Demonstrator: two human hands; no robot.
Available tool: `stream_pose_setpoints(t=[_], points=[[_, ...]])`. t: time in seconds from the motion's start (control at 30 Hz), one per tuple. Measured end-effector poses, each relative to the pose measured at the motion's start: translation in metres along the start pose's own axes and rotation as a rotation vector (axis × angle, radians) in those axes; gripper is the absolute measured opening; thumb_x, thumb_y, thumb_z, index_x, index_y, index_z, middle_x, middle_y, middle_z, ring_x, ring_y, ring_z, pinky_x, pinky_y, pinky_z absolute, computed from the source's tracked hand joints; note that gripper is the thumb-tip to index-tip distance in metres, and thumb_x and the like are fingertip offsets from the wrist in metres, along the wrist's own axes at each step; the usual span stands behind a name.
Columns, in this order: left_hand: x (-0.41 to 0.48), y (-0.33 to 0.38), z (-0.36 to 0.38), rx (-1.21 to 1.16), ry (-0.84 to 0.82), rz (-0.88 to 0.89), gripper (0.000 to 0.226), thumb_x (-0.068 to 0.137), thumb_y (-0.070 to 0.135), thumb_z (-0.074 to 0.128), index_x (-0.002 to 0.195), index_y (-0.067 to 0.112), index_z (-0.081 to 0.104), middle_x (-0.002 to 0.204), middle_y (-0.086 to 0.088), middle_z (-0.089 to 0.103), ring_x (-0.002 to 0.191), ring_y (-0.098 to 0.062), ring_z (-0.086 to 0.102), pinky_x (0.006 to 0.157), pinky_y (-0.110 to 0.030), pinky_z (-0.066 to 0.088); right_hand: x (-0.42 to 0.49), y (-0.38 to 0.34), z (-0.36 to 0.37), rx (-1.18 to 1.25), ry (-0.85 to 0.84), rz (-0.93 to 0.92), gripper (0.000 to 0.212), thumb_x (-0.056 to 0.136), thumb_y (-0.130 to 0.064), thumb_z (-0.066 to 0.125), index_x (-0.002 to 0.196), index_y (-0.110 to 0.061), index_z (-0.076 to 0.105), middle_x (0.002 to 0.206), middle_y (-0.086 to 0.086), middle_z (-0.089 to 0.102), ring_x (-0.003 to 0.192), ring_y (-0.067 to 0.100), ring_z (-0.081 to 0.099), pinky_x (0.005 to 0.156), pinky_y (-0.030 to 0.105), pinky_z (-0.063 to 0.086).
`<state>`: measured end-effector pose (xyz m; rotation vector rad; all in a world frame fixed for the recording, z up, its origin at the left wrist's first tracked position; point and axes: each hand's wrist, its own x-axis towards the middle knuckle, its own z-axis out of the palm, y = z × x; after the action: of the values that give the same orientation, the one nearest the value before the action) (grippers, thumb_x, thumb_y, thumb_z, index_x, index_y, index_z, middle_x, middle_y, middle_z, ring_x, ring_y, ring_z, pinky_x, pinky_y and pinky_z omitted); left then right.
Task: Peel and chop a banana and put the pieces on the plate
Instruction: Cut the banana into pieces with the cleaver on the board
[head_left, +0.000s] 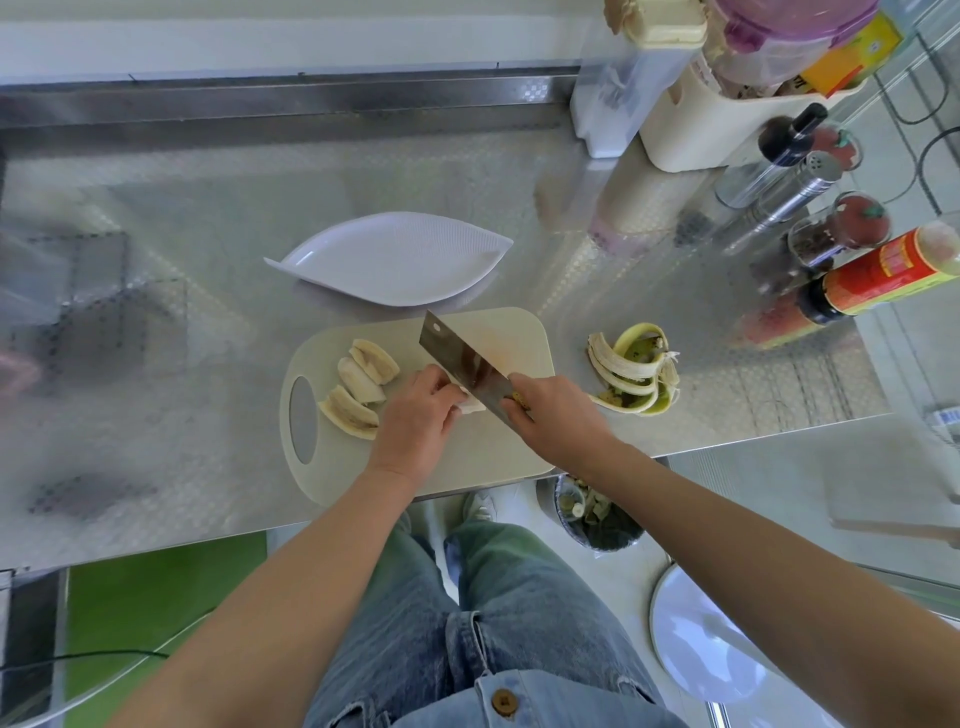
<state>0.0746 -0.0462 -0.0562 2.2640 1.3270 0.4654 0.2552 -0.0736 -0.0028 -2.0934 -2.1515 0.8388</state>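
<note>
Banana, last pale peeled piece (471, 406), lies at frame centre on cream plastic cutting board (483, 447), pinned by curled left hand (418, 415). Right hand (558, 415) grips steel cleaver (462, 366), blade v. close to fingertips: a slip could nick them. White leaf-shaped plate (395, 260) w/o pieces yet.

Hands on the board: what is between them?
In the head view, the knife and a banana piece lie between the left hand and the right hand.
</note>
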Motion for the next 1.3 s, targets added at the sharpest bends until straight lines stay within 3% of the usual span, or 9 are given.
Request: stream_pose_setpoints(t=[0.17,0.4,0.53,0.87,1.07,1.3], points=[[0.0,0.0,0.001,0.003,-0.002,-0.002,0.022,0.069,-0.004,0.076,0.087,0.008,0.069,0.09,-0.01,0.06,0.076,-0.029,0.057,0.062,-0.039,0.051,0.0,-0.002,0.01,0.0,-0.02,0.007,0.02,0.1,-0.027,0.042,0.106,-0.012,0.054,0.086,0.01,0.062,0.07,0.025,0.053,0.061,0.03,0.04],[0.0,0.0,0.0,-0.009,-0.011,0.008,0.019,0.071,-0.004,0.074,0.086,0.006,0.069,0.085,-0.01,0.056,0.071,-0.026,0.054,0.057,-0.038,0.05,0.001,-0.002,0.015,0.126,0.047,0.097,0.022,0.098,-0.029,0.045,0.099,-0.009,0.054,0.084,0.014,0.064,0.072,0.032,0.058,0.065,0.041,0.051],[-0.002,-0.002,-0.001,-0.018,0.005,-0.001,0.022,0.072,-0.005,0.072,0.091,0.005,0.068,0.089,-0.013,0.056,0.074,-0.028,0.055,0.06,-0.039,0.051,0.001,-0.002,0.004,0.14,0.085,0.036,0.018,0.097,-0.025,0.046,0.091,-0.01,0.054,0.073,0.006,0.056,0.064,0.026,0.053,0.055,0.032,0.039],[-0.004,-0.001,-0.002,0.031,0.013,-0.046,0.022,0.072,-0.001,0.074,0.091,0.007,0.069,0.089,-0.01,0.058,0.079,-0.027,0.056,0.065,-0.036,0.051,0.0,-0.006,0.002,0.024,0.022,-0.002,0.02,0.099,-0.027,0.041,0.105,-0.014,0.055,0.082,0.009,0.062,0.068,0.024,0.055,0.059,0.033,0.047],[-0.003,-0.001,-0.002,0.035,0.014,-0.036,0.019,0.072,-0.001,0.075,0.089,0.007,0.069,0.088,-0.011,0.059,0.079,-0.028,0.056,0.064,-0.037,0.05,-0.002,-0.007,0.001,0.024,0.032,-0.007,0.021,0.1,-0.025,0.041,0.105,-0.012,0.055,0.084,0.01,0.062,0.066,0.022,0.047,0.057,0.028,0.033],[-0.003,-0.001,-0.001,0.032,0.015,-0.03,0.02,0.071,-0.001,0.075,0.088,0.008,0.069,0.087,-0.009,0.059,0.077,-0.027,0.055,0.063,-0.035,0.049,0.003,-0.007,0.011,-0.018,0.0,0.015,0.02,0.1,-0.026,0.04,0.105,-0.011,0.052,0.089,0.013,0.063,0.068,0.025,0.048,0.059,0.03,0.039]])
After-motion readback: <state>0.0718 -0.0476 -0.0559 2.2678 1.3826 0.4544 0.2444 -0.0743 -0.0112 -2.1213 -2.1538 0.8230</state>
